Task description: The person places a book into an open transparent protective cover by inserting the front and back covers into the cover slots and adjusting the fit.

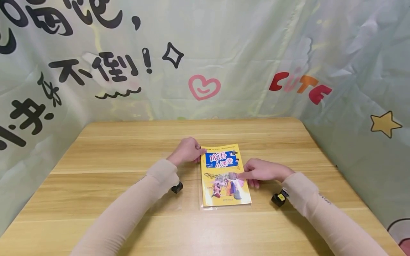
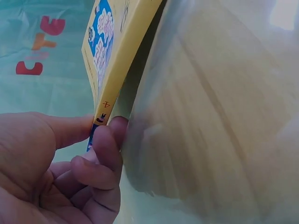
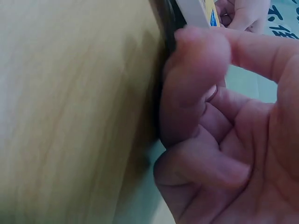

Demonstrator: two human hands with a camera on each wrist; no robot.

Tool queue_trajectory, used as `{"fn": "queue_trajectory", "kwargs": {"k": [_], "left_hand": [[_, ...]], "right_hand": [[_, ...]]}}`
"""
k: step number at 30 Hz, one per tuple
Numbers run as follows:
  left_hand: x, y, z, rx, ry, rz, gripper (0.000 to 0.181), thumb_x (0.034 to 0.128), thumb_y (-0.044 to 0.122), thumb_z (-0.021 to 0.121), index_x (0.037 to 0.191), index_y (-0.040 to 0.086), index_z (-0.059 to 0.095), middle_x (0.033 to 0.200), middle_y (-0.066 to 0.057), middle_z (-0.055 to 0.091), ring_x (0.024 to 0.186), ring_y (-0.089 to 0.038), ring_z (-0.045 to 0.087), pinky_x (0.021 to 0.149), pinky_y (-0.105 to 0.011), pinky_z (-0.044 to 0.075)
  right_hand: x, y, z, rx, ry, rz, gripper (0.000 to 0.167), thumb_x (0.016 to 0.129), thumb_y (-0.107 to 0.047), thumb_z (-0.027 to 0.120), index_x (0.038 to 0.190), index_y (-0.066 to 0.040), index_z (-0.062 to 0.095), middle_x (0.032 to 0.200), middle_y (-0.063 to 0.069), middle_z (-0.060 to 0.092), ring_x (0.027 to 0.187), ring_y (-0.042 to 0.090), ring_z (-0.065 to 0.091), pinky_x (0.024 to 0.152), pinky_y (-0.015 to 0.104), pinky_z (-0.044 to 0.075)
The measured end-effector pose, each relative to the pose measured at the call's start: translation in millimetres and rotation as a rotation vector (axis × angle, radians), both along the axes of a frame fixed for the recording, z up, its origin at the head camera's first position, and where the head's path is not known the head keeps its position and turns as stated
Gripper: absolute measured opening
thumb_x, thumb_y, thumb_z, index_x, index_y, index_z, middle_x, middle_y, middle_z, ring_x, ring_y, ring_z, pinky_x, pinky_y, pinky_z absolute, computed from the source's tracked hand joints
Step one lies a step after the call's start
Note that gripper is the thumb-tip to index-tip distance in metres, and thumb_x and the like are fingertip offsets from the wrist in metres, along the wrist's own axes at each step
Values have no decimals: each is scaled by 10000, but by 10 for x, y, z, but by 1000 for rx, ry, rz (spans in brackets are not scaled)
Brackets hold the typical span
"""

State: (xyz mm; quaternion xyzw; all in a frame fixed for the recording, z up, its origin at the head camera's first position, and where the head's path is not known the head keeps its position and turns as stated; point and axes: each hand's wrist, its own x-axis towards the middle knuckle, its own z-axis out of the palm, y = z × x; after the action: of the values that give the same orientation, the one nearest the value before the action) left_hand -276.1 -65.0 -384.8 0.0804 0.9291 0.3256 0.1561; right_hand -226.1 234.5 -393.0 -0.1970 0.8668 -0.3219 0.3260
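Observation:
A yellow paperback book (image 1: 221, 177) with a blue title panel lies face up near the middle of the table, slightly raised along its left side. My left hand (image 1: 189, 151) pinches its upper left edge, thumb on the cover and fingers beneath; the left wrist view shows the yellow spine (image 2: 122, 60) between them. At the right edge, my right hand (image 1: 264, 170) grips the book with the thumb on the cover and the other fingers curled by the edge. Only a pale corner of page edges (image 3: 192, 10) shows in the right wrist view.
Clear plastic film (image 1: 209, 208) shows along the book's lower edge. The wooden table (image 1: 128, 220) reaches back to a printed fabric curtain (image 1: 243, 42) on the far side and both flanks. Small black devices (image 1: 279, 199) hang at both wrists.

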Motion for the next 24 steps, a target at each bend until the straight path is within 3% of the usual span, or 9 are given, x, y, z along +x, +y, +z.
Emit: {"fn": "queue_trajectory", "kwargs": {"k": [5,10,17,24], "left_hand": [[1,1,-18,-33,-25,-1,418,1073,349,680,767,70,734,669,-52,718,531,-126,494,554,-237,368],[5,4,-16,-33,-50,7,403,1079,344,670,787,72,726,676,-43,704,568,-150,558,586,-236,411],[17,-10,-12,-20,-65,2,396,1089,337,652,791,82,709,677,-12,683,601,-141,608,634,-228,454],[55,-24,11,-17,-60,-7,400,1099,332,634,791,83,690,680,-21,667,610,-147,610,660,-233,449]], "right_hand": [[-12,-3,-36,-19,-26,-9,390,1059,-346,661,784,-70,681,660,47,734,533,121,688,527,191,456],[-27,9,-55,-14,-24,-30,408,1046,-366,683,760,-75,683,645,43,739,516,111,678,450,165,311],[-23,19,-33,-29,-14,-24,412,1047,-370,682,759,-76,684,636,41,737,523,119,681,452,175,348],[7,4,-29,-75,-57,-27,404,1044,-341,696,757,-56,694,622,40,728,507,106,665,450,172,357]]}}
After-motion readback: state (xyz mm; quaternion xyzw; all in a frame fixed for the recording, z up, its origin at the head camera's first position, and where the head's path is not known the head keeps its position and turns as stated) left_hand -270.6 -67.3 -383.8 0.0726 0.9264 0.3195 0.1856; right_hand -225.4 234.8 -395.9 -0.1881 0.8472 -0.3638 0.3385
